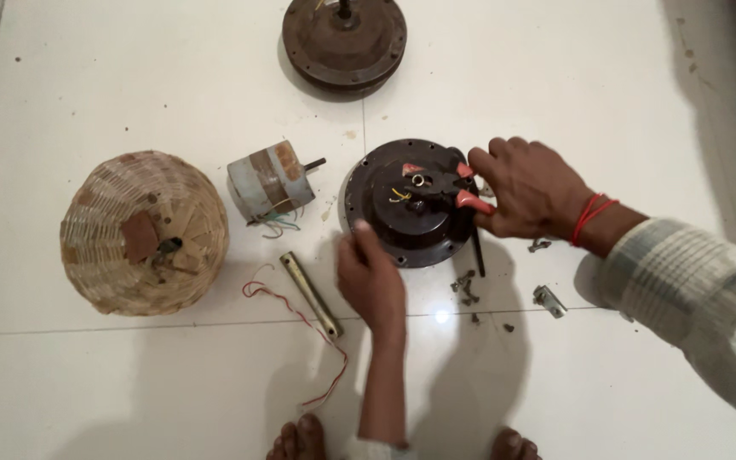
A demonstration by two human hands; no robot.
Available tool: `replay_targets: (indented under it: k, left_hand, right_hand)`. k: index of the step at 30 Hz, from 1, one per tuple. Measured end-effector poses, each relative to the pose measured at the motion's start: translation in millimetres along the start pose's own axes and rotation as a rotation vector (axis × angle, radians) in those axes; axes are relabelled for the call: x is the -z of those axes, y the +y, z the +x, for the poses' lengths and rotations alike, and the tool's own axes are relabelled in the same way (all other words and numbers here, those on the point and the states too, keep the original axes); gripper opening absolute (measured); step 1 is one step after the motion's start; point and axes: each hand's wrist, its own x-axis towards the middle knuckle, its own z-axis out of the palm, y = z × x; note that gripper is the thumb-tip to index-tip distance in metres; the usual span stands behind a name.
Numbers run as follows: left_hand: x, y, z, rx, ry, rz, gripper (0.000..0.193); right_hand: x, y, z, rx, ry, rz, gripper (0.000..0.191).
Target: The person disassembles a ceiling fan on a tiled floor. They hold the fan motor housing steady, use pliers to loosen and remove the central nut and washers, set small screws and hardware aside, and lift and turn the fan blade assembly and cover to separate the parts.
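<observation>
A dark round fan motor housing (pixel 393 223) lies on the white tiled floor, yellow wires showing near its centre shaft. My right hand (pixel 526 189) grips red-handled pliers (pixel 453 186) whose jaws reach the shaft at the housing's middle. My left hand (pixel 370 277) rests at the housing's lower left rim, fingers touching its edge. A red thread circles my right wrist.
A second brown round motor (pixel 344 38) sits at the top. A small grey cylindrical motor (pixel 269 183) and an upturned woven basket (pixel 142 232) lie left. A brass tube (pixel 310 294), a red wire (pixel 300 319), loose screws (pixel 467 287) and a metal clip (pixel 549 300) are scattered nearby.
</observation>
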Motion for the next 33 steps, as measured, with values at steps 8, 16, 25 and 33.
replay_targets:
  k: [8, 16, 25, 33]
  left_hand:
    - [15, 17, 59, -0.106, -0.157, 0.164, 0.048]
    - [-2, -24, 14, 0.155, -0.091, 0.373, 0.053]
    - [-68, -36, -80, 0.335, -0.198, -0.556, 0.024]
    - [22, 3, 40, 0.013, 0.204, -0.167, 0.032]
  right_hand:
    - [4, -4, 2, -0.051, -0.055, -0.001, 0.056]
    - [1, -4, 3, -0.041, -0.045, 0.035, 0.054]
    - [2, -12, 0, -0.101, -0.001, 0.069, 0.054]
    - [11, -12, 4, -0.083, -0.118, -0.003, 0.057]
